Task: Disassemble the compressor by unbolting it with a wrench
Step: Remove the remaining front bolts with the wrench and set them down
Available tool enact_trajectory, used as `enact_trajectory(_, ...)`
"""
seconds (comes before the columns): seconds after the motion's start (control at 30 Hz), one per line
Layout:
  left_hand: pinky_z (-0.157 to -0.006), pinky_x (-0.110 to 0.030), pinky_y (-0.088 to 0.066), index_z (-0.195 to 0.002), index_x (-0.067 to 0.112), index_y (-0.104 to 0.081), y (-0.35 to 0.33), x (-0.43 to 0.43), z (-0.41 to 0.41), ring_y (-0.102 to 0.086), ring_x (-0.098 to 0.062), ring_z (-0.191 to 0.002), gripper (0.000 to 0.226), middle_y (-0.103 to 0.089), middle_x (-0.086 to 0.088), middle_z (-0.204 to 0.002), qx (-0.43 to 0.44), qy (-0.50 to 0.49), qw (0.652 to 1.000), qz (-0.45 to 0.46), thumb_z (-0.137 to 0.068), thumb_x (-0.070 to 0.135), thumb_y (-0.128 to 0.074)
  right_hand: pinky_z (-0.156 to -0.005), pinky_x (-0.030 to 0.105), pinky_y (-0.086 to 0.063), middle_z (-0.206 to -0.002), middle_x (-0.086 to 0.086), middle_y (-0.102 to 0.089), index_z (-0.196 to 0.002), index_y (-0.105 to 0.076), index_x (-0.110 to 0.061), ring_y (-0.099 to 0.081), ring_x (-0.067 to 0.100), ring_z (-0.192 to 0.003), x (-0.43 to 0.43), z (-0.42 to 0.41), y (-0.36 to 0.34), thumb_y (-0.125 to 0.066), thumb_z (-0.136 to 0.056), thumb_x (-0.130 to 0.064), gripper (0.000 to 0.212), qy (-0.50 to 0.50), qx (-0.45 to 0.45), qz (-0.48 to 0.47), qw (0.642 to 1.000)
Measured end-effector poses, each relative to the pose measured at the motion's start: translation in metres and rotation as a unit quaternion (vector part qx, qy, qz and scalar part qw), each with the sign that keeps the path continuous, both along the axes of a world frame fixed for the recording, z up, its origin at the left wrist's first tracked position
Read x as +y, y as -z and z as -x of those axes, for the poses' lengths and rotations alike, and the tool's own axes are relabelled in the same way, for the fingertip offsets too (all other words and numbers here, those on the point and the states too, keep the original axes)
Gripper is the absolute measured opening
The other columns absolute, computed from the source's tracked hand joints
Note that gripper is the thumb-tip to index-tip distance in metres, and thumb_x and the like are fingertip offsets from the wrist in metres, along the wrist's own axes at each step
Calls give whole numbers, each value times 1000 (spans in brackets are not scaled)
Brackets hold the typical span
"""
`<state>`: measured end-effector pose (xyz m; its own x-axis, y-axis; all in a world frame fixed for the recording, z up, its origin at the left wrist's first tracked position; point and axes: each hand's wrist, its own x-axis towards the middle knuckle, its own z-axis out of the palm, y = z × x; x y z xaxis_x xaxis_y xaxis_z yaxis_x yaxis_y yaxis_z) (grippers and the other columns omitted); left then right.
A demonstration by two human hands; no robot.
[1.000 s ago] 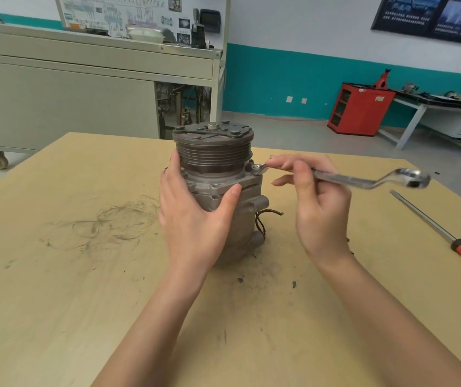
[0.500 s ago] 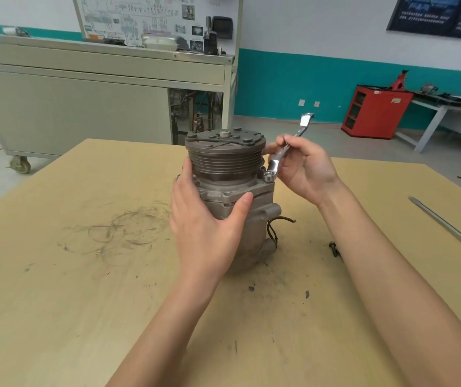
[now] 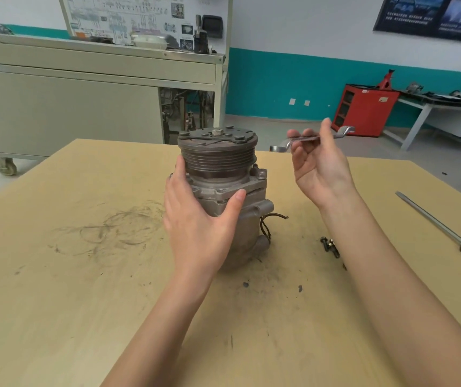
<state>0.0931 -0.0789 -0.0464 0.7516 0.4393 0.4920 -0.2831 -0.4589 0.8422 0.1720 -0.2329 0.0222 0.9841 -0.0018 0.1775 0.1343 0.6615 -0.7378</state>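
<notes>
Compressor (image 3: 223, 191): upright on the bench (image 3: 84, 303), centre of the frame, grooved pulley uppermost, a hex bolt head at the middle of the top plate. Short dark wires (image 3: 268, 222) looping out of the lower right side of the body.

Left hand (image 3: 198, 227): wrapped round the compressor body just below the pulley, thumb laid across the front flange, fingers (image 3: 180, 169) curled round the left side and gripping the housing.

Right hand (image 3: 318, 169): raised to the right of the pulley, palm turned toward the camera, clear of the compressor. Wrench (image 3: 307, 139) pinched between thumb and fingers (image 3: 306, 133), roughly level in the air, ring end pointing left toward the pulley without touching it, other end sticking out to the right.

On the bench beside the right forearm, right of the compressor: a couple of small dark bolts (image 3: 330, 244), lying loose. Further right, near the frame's edge: a screwdriver (image 3: 447, 230) with a red and black handle, shaft angled toward the upper left. Left of the compressor: dark circular scuff marks (image 3: 117, 227) on the wood.

Behind, upper left: a grey wheeled cabinet (image 3: 70, 107) under a wiring diagram board (image 3: 129, 15). Upper right: a red cabinet (image 3: 363, 110) against the teal-banded wall.
</notes>
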Motion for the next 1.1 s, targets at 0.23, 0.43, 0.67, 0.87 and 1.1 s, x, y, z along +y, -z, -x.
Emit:
enact_trajectory(0.23, -116, -51, -25, -153, 22, -18, 0, -1, 0, -24, -18, -144, 99, -31, 1, -154, 5, -6, 1000, -2, -73, 59, -59, -66, 25, -57, -83, 7, -73, -86, -58, -14, -72, 21, -76, -2, 39, 0, -43, -100, -24, 23, 131, -223, 300, 918)
enact_trajectory(0.43, -116, -50, -24, -153, 20, -18, 0, -1, 1, -24, -20, -144, 98, -32, -1, -154, 3, -8, 1000, -4, -73, 59, -59, -59, 48, -57, -79, 13, -71, -91, -69, 6, -71, 27, -70, 5, 58, 22, -55, -93, -19, 27, 323, -419, 483, 698)
enact_trajectory(0.67, -116, -50, -22, -154, 23, -16, 0, -1, 0, -22, -20, -146, 99, -30, -1, -155, 8, -6, 1000, -5, -72, 61, -58, -72, 27, -56, -88, 12, -71, -90, -68, 2, -69, 21, -80, 18, 63, 38, -51, -95, -29, 36, 356, -453, 512, 638)
enact_trajectory(0.87, -116, -52, -23, -154, 22, -16, 1, 0, 0, -22, -20, -146, 98, -30, -1, -155, 10, -9, 1000, -8, -73, 61, -58, -57, 24, -54, -78, 8, -72, -81, -51, -8, -69, 22, -62, 3, 24, 31, -31, -102, -11, 28, 52, -130, 127, 982)
enact_trajectory(1.1, -116, -52, -23, -154, 24, -16, 0, 0, 1, -22, -20, -146, 99, -30, 0, -156, 11, -8, 1000, -6, -73, 61, -58, -53, 15, -43, -78, 4, -68, -73, -72, -15, -56, 9, -58, -9, -40, 24, -43, -97, -27, 40, -192, 0, 220, 956)
